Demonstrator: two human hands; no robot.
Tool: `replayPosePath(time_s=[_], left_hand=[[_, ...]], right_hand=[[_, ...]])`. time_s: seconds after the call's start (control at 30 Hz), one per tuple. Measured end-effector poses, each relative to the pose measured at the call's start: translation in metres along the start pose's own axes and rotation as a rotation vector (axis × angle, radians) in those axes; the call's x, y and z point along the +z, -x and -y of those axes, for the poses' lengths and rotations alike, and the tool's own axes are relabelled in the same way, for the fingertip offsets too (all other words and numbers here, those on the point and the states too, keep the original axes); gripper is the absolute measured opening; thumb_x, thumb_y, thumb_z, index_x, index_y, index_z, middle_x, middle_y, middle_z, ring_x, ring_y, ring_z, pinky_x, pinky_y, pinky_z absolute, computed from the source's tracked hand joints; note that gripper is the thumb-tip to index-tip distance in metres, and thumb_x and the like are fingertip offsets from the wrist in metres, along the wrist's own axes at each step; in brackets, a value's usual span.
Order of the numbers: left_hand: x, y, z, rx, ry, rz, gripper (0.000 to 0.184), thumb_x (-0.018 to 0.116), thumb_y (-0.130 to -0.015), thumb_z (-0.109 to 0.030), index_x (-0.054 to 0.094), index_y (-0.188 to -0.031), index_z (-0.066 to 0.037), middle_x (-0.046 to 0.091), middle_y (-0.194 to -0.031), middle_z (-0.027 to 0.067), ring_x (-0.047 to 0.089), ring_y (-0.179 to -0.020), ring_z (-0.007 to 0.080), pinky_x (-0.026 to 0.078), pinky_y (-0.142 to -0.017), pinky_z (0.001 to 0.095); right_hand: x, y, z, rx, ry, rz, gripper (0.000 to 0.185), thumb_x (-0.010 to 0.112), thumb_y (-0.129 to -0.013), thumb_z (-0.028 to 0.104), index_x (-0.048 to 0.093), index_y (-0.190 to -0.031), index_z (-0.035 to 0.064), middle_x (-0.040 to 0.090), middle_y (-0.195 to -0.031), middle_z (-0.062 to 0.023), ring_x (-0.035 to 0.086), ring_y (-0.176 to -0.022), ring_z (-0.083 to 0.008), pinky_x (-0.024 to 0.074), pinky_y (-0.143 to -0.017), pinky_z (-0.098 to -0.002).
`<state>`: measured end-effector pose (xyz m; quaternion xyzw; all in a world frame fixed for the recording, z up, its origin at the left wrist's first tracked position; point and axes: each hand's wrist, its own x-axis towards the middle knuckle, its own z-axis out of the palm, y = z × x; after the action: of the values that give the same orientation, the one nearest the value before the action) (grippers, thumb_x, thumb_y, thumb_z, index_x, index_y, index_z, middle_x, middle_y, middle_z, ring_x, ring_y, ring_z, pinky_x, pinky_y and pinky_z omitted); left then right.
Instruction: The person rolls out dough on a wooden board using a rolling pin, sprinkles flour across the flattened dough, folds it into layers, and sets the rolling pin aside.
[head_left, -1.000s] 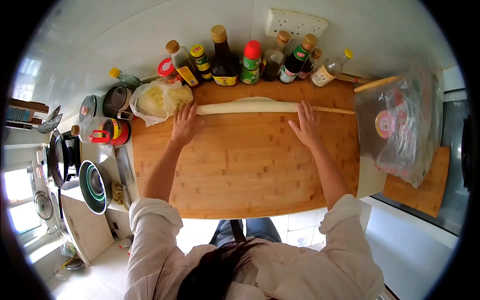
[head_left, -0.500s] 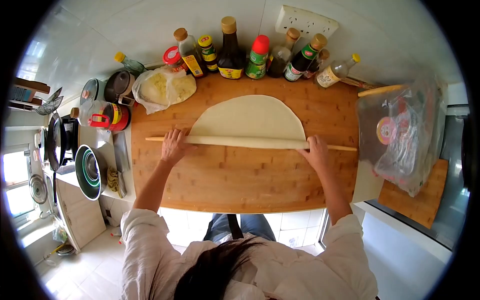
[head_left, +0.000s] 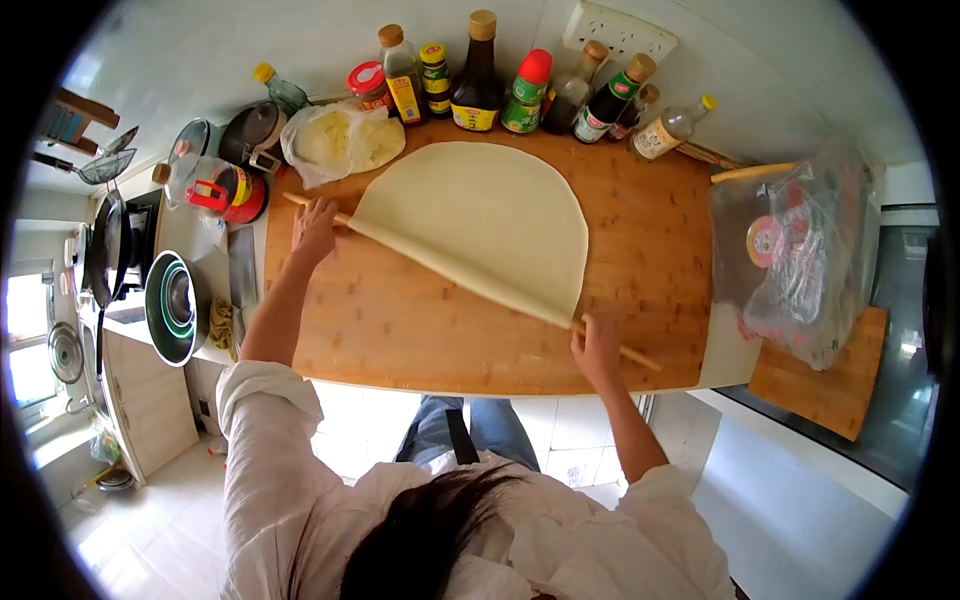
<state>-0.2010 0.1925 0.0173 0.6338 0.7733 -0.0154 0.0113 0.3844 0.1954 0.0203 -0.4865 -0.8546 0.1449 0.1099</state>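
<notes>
A large flat sheet of dough (head_left: 480, 200) lies on the wooden board, its near edge wrapped around a long thin rolling pin (head_left: 640, 358). The pin slants from upper left to lower right across the board. My left hand (head_left: 316, 230) is closed on the pin near its upper-left end, just beyond the dough. Near the other end, my right hand (head_left: 597, 348) grips the pin beside the dough's lower-right corner. Most of the pin between my hands is hidden under the rolled dough.
Sauce bottles (head_left: 478, 90) and jars line the wall behind the board (head_left: 420, 350). A plastic bag of pale food (head_left: 335, 145) sits at the back left. At left are a knife (head_left: 242, 265) and nested bowls (head_left: 165, 310); a clear plastic bag (head_left: 815, 270) is at right.
The pin and rolled dough edge have turned from level to slanting: my left hand has gone up and left, my right hand down and toward me. More of the flat sheet shows.
</notes>
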Motion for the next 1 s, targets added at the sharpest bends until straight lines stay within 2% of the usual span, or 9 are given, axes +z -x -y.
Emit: replayPosePath(time_s=[0.13, 0.23, 0.37, 0.47, 0.6, 0.73, 0.8, 0.9, 1.0], left_hand=[[0.005, 0.059, 0.017, -0.001, 0.010, -0.060, 0.029, 0.059, -0.073, 0.003, 0.059, -0.100, -0.008, 0.055, -0.103, 0.0100, 0.051, -0.108, 0.0305, 0.038, -0.095, 0.0461], [0.007, 0.100, 0.030, 0.034, 0.027, -0.031, 0.029, 0.060, -0.072, 0.004, 0.059, -0.099, -0.008, 0.056, -0.102, 0.0098, 0.051, -0.107, 0.0313, 0.038, -0.096, 0.0462], [0.007, 0.154, 0.047, 0.045, 0.024, -0.010, 0.029, 0.060, -0.072, 0.003, 0.059, -0.098, -0.008, 0.056, -0.102, 0.0094, 0.051, -0.107, 0.0315, 0.038, -0.096, 0.0453], [-0.006, 0.179, 0.043, -0.023, 0.043, 0.075, 0.025, 0.066, -0.073, -0.006, 0.060, -0.097, -0.009, 0.058, -0.103, 0.0081, 0.051, -0.108, 0.0292, 0.036, -0.097, 0.0467], [-0.029, 0.174, -0.016, -0.136, 0.286, -0.077, 0.031, 0.076, -0.072, -0.027, 0.063, -0.095, -0.011, 0.062, -0.105, 0.0062, 0.051, -0.113, 0.0254, 0.030, -0.102, 0.0498], [0.032, 0.171, -0.070, -0.217, 0.170, -0.250, 0.046, 0.078, -0.069, -0.044, 0.063, -0.098, -0.011, 0.058, -0.108, 0.0108, 0.048, -0.116, 0.0305, 0.027, -0.103, 0.0525], [0.010, 0.184, -0.091, -0.283, 0.375, -0.230, 0.050, 0.078, -0.069, -0.045, 0.062, -0.102, -0.010, 0.056, -0.111, 0.0111, 0.046, -0.116, 0.0318, 0.024, -0.105, 0.0539], [0.014, 0.196, -0.097, -0.305, 0.500, -0.388, 0.051, 0.077, -0.071, -0.042, 0.060, -0.105, -0.009, 0.055, -0.114, 0.0102, 0.046, -0.116, 0.0316, 0.021, -0.108, 0.0541], [0.008, 0.195, -0.094, -0.329, 0.580, -0.384, 0.051, 0.076, -0.072, -0.039, 0.058, -0.108, -0.009, 0.054, -0.115, 0.0099, 0.046, -0.117, 0.0316, 0.019, -0.111, 0.0536]], right_hand=[[0.025, 0.072, 0.029, 0.060, 0.019, 0.140, 0.033, 0.062, -0.072, -0.001, 0.055, -0.104, 0.0029, 0.056, -0.096, -0.0184, 0.054, -0.093, -0.0378, 0.0447, -0.080, -0.0475], [0.027, 0.100, 0.064, 0.013, -0.006, 0.084, 0.032, 0.062, -0.070, -0.002, 0.056, -0.101, 0.0036, 0.057, -0.096, -0.0173, 0.055, -0.092, -0.0372, 0.0452, -0.079, -0.0471], [0.032, 0.129, 0.090, 0.077, -0.084, 0.222, 0.030, 0.062, -0.069, -0.002, 0.058, -0.098, 0.0049, 0.058, -0.092, -0.0148, 0.056, -0.089, -0.0363, 0.0464, -0.077, -0.0465], [0.029, 0.122, 0.070, 0.127, -0.059, 0.086, 0.025, 0.062, -0.071, -0.002, 0.061, -0.094, 0.0064, 0.062, -0.093, -0.0164, 0.059, -0.090, -0.0366, 0.0476, -0.078, -0.0461], [-0.001, 0.041, 0.006, 0.174, -0.003, -0.055, 0.021, 0.059, -0.073, -0.005, 0.061, -0.092, 0.0044, 0.061, -0.091, -0.0175, 0.057, -0.091, -0.0392, 0.0464, -0.078, -0.0462], [-0.040, -0.043, -0.009, 0.062, 0.103, 0.045, 0.019, 0.057, -0.075, -0.007, 0.060, -0.091, 0.0024, 0.060, -0.093, -0.0161, 0.056, -0.094, -0.0378, 0.0459, -0.080, -0.0452], [-0.035, -0.076, -0.031, -0.106, 0.149, 0.108, 0.016, 0.055, -0.078, -0.007, 0.059, -0.091, 0.0017, 0.060, -0.094, -0.0146, 0.057, -0.092, -0.0367, 0.0470, -0.079, -0.0430], [-0.022, -0.144, 0.004, -0.211, 0.005, -0.085, 0.012, 0.056, -0.082, -0.004, 0.058, -0.093, 0.0007, 0.059, -0.092, -0.0149, 0.057, -0.088, -0.0360, 0.0481, -0.075, -0.0412], [-0.010, -0.243, 0.099, -0.284, -0.111, 0.000, 0.019, 0.059, -0.084, 0.005, 0.061, -0.103, 0.0025, 0.060, -0.104, -0.0175, 0.058, -0.098, -0.0399, 0.0490, -0.080, -0.0450]])
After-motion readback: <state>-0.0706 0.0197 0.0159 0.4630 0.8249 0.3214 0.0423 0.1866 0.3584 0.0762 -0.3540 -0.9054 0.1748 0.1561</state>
